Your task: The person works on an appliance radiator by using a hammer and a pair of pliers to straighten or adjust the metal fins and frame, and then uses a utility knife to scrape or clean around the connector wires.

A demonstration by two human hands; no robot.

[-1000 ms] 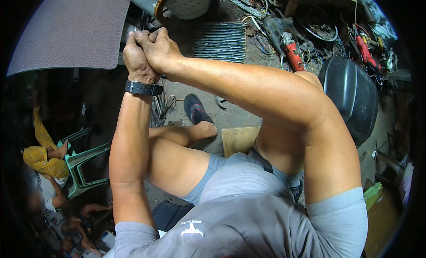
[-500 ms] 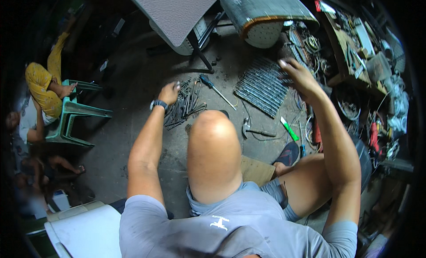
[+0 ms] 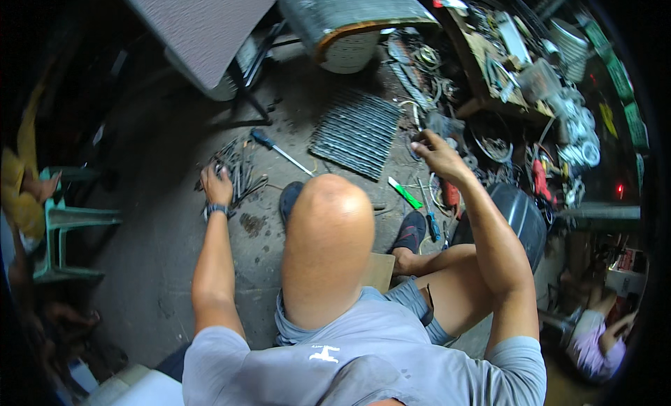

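At the left side of a pile of thin dark metal rods [image 3: 243, 170] on the floor, my left hand [image 3: 218, 186] has its fingers curled round some of the rods. How many it holds is hidden. My right hand [image 3: 443, 157] hovers right of a dark ribbed sheet [image 3: 356, 133], its fingers loosely bent and apart, with nothing visible in it. Between pile and sheet lies a screwdriver [image 3: 281, 151] with a blue-and-black handle. A green-handled knife or cutter [image 3: 405, 193] rests below my right hand, beside a blue-handled tool [image 3: 433, 227].
A pale tabletop [image 3: 203, 29] and a curved grey panel [image 3: 349, 13] stand ahead. On the right, a cluttered wooden shelf [image 3: 482, 63] and a black rounded container [image 3: 504, 221] sit close by. A green plastic stool [image 3: 70, 221] is at left; people sit at both sides.
The view has swung to the right. My left hand has come nearer along the rod pile and curled in. My right hand has moved away from the ribbed sheet's edge. My knee now hides most of the hammer.
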